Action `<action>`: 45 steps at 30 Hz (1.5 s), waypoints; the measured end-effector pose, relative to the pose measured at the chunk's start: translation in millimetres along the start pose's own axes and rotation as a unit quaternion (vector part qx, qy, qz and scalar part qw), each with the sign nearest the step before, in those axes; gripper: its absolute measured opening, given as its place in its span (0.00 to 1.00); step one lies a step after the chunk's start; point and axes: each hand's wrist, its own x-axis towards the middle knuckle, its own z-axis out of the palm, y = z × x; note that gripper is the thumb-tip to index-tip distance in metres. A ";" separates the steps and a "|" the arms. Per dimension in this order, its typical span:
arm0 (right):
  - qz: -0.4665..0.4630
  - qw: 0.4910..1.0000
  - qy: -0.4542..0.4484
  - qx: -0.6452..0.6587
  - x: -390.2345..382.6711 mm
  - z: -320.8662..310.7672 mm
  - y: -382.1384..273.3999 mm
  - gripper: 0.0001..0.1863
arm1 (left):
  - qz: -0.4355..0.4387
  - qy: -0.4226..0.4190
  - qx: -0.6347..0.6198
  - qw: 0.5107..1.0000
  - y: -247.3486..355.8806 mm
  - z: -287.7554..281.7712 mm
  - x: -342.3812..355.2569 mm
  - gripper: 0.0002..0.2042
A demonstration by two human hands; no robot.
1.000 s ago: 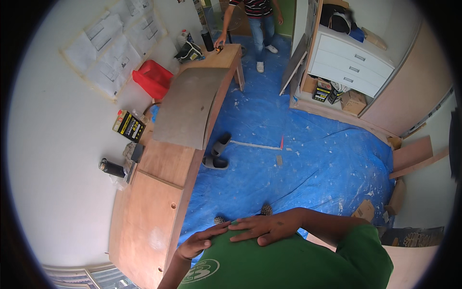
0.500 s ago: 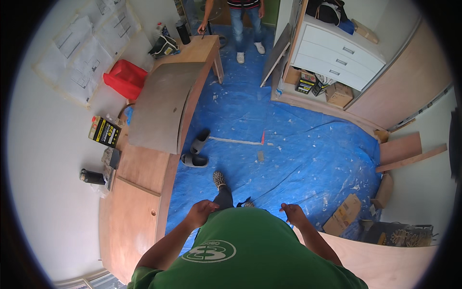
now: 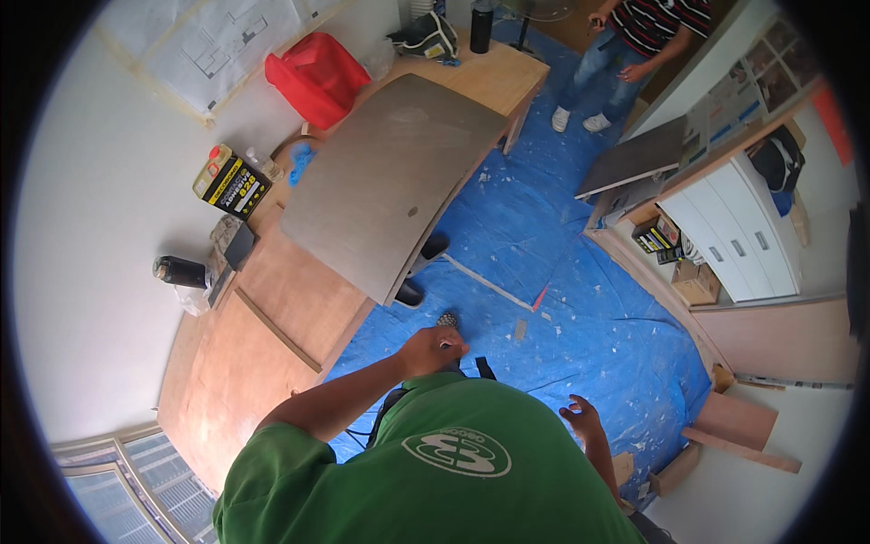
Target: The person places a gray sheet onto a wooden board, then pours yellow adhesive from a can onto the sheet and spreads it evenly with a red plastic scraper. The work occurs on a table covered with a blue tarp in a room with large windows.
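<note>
My left hand is curled in front of my green shirt, near a dark strap at waist level; whatever its fingers hold is hidden. My right hand hangs to the right of my body with loosely bent fingers apart, holding nothing visible. Ahead and left, a grey-brown sheet lies on a long wooden bench; beside it are a yellow-and-black adhesive can, a black flask and a red bundle.
A person in a striped top stands at the back. Sandals and blue sheeting cover part of the floor. A leaning board, drawer unit and loose planks line the right side.
The view has swung and tilted. My hands have parted from my belly; the left now curls higher near my waist. The other person's hand has left the bench end.
</note>
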 end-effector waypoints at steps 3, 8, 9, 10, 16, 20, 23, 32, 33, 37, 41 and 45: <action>0.035 0.997 0.011 0.070 32.1 -18.4 -13.6 0.34 | 0.001 0.021 0.019 1.000 2.8 -30.2 31.0 0.08; 0.126 0.991 -0.030 0.037 77.8 -41.5 -28.6 0.31 | 0.025 0.115 0.009 0.993 0.7 -52.2 64.2 0.12; 0.125 0.991 -0.052 -0.008 86.4 -51.3 -22.5 0.31 | 0.039 0.141 0.014 0.989 0.7 -52.3 69.1 0.15; 0.126 0.989 -0.075 -0.026 104.2 -59.2 -15.6 0.30 | 0.005 0.151 0.010 0.989 1.5 -51.7 73.8 0.15; 0.085 0.971 -0.211 -0.067 279.1 -87.1 62.6 0.26 | -0.080 0.190 -0.003 0.979 25.3 -38.5 107.6 0.14; -0.050 0.959 -0.188 -0.204 400.6 -163.1 1.7 0.21 | -0.138 0.292 -0.034 0.946 62.2 -16.6 142.4 0.19; 0.009 0.985 -0.116 -0.131 456.6 -219.3 -115.1 0.15 | -0.135 0.386 -0.160 0.898 90.6 -4.8 165.8 0.27; -0.068 0.987 -0.139 0.039 522.5 -241.7 -414.1 0.14 | -0.244 0.438 -0.221 0.836 101.7 1.6 174.5 0.29; -0.068 0.984 -0.154 0.065 518.3 -233.8 -430.3 0.15 | -0.242 0.438 -0.241 0.832 98.5 0.1 176.4 0.29; -0.185 0.961 -0.164 -0.126 511.7 -180.3 -503.9 0.13 | -0.235 0.450 -0.283 0.814 80.5 -11.3 191.3 0.28; -0.300 0.911 -0.145 -0.241 499.9 -135.7 -557.5 0.21 | -0.241 0.487 -0.317 0.777 50.4 -22.6 207.6 0.27; -0.209 0.934 -0.268 -0.114 489.0 -111.0 -612.7 0.32 | -0.212 0.526 -0.495 0.658 4.4 -22.8 218.0 0.15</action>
